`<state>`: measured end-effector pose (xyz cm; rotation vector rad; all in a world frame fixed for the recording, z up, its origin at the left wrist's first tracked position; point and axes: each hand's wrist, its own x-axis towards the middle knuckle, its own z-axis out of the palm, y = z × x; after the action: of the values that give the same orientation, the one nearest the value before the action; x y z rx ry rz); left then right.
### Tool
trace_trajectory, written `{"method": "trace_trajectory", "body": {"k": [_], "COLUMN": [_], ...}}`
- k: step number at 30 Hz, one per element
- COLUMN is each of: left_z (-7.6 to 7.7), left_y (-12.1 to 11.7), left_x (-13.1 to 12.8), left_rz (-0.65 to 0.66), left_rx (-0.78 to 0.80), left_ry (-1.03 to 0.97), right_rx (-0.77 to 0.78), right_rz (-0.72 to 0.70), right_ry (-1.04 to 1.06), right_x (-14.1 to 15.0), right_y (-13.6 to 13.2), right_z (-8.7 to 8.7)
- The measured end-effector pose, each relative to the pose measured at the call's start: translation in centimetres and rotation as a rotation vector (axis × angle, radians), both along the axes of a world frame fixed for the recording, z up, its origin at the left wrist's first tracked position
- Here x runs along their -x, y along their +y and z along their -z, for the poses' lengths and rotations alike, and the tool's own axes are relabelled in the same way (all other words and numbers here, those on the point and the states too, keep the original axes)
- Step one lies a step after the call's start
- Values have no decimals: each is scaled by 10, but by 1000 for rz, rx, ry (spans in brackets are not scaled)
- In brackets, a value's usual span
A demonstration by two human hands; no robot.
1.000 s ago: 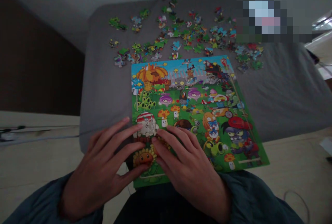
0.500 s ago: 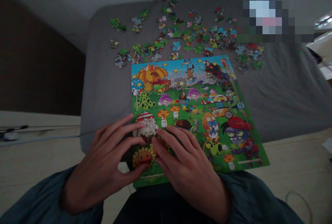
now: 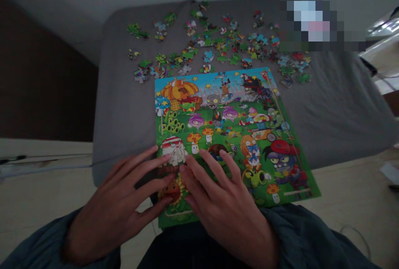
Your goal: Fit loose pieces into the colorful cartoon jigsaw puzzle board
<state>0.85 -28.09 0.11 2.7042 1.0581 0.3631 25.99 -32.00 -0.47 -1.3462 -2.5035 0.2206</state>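
A colourful cartoon jigsaw board lies on a grey cushioned seat, its near edge over my lap. My left hand rests flat at the board's near left corner, fingers spread and touching the picture beside a sunflower figure. My right hand lies flat next to it on the board's lower part, fingers stretched out toward the left hand's fingertips. Neither hand holds anything. Loose puzzle pieces lie scattered on the seat beyond the board's far edge.
A pale floor runs to the left and right of the seat, with a thin cable on the left. A dark wall panel stands at the left. A blurred patch covers the upper right.
Both hands stay pressed flat on the board's near corner, fingers shifting only slightly. The view has drifted a little, so board and pieces sit slightly further left.
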Motion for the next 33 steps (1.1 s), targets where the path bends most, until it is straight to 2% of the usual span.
{"method": "trace_trajectory", "body": {"k": [6,8,10,13,16,18,20,24,27,30,33], "left_z": [6,5,2,-1,1,7,14,20,17,4,-21], "left_y": [4,5,5,5,8,11,13,8,6,20,50], "left_x": [17,23,24,11,-12,-23,-29,-22,-9,-1,-19], "left_rz": [102,117,95,-1,-53,-65,-76,-97,-107,-150,-191], "left_rx": [-80,-102,-107,-133,-194,-217,-225,-228,-195,-187,-227], "left_ry": [74,92,93,100,138,177,215,251,272,272,217], "right_rx": [15,-1,-46,-105,-107,-125,-143,-102,-103,-128,-166], "right_rz": [4,7,-3,6,46,87,134,144,150,115,30], "right_ry": [18,75,195,380,368,359,318,249,215,239,282], "right_x": [5,2,-9,-44,-91,-122,-148,-192,-212,-213,-199], "right_y": [-1,0,0,-2,-5,-2,6,38,75,122,179], "right_z": [4,-1,-13,-40,-61,-65,-61,-48,-47,-61,-74]}}
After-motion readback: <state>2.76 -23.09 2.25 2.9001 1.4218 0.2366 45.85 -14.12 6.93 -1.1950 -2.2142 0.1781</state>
